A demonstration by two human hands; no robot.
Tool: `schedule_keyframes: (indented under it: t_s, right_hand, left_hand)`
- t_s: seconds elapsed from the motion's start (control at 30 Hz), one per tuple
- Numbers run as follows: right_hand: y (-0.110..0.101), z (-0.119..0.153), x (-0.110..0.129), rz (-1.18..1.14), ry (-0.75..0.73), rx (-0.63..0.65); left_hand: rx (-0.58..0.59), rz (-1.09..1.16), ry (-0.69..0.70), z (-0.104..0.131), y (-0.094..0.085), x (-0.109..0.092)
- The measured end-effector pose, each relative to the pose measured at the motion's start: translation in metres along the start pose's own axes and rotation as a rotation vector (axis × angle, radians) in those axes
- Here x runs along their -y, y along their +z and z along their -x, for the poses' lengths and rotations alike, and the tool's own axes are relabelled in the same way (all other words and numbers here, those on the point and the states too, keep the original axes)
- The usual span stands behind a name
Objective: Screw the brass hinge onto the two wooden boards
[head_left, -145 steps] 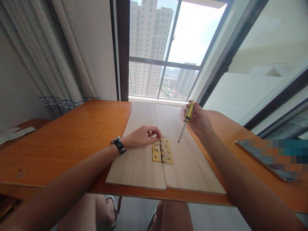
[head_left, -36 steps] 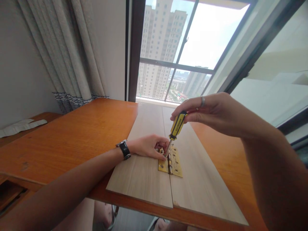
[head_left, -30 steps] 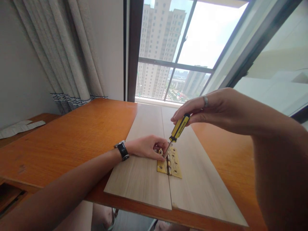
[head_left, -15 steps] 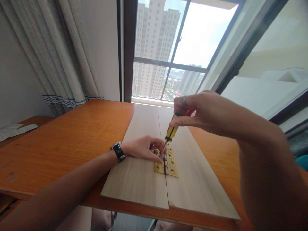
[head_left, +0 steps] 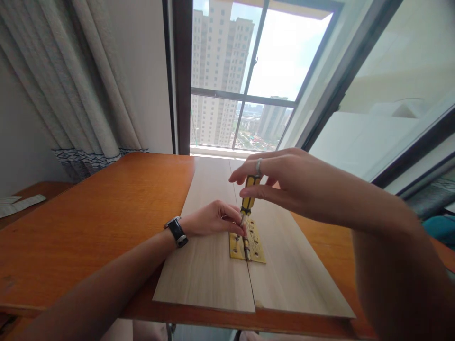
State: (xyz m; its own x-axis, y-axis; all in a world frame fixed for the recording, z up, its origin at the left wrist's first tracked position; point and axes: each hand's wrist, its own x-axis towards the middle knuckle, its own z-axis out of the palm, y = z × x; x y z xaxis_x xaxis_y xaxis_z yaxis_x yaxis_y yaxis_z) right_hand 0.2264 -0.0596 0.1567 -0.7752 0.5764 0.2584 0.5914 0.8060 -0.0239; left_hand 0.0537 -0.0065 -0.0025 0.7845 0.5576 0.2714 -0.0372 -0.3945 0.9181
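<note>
A brass hinge (head_left: 254, 241) lies open across the seam between two pale wooden boards, the left board (head_left: 202, 270) and the right board (head_left: 295, 265). My right hand (head_left: 280, 177) grips the yellow and black handle of a screwdriver (head_left: 248, 199), which leans over the hinge with its shaft pointing down. My left hand (head_left: 216, 219), with a black watch on the wrist, pinches at the lower shaft by the hinge's upper left part. Those fingertips cover the screwdriver's tip, and any screw there is hidden.
Both boards rest on an orange-brown wooden table (head_left: 142, 199). A window (head_left: 245, 97) stands beyond its far edge. Grey curtains (head_left: 81, 80) hang at the left, near pale strips (head_left: 23, 206) on a lower surface.
My right hand has shifted left and lower, its index finger now stretched past the handle. The screwdriver stands more upright. My left fingers have closed in around the shaft. The view has shifted slightly.
</note>
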Motion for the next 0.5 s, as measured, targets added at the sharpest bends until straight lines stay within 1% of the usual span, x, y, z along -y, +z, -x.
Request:
schedule_keyframes:
  t_s: [0.07, 0.17, 0.23, 0.37, 0.5]
  right_hand:
    - [-0.002, 0.000, -0.006, -0.058, 0.006, 0.022]
    - [-0.007, -0.001, -0.018, -0.163, 0.002, 0.092]
    - [-0.011, -0.003, -0.020, -0.182, 0.020, 0.138]
    - [-0.018, -0.010, -0.011, -0.078, 0.081, 0.191]
    - [-0.013, -0.014, -0.006, 0.050, 0.136, 0.162]
  left_hand:
    - [-0.014, -0.016, -0.002, 0.000, -0.001, 0.000]
    - [-0.037, -0.043, -0.008, 0.000, -0.001, 0.000]
    - [-0.036, -0.029, -0.017, 0.001, 0.000, -0.001]
    - [-0.027, 0.021, -0.033, 0.001, 0.000, 0.000]
    - [0.004, 0.042, -0.021, 0.000, -0.001, 0.003]
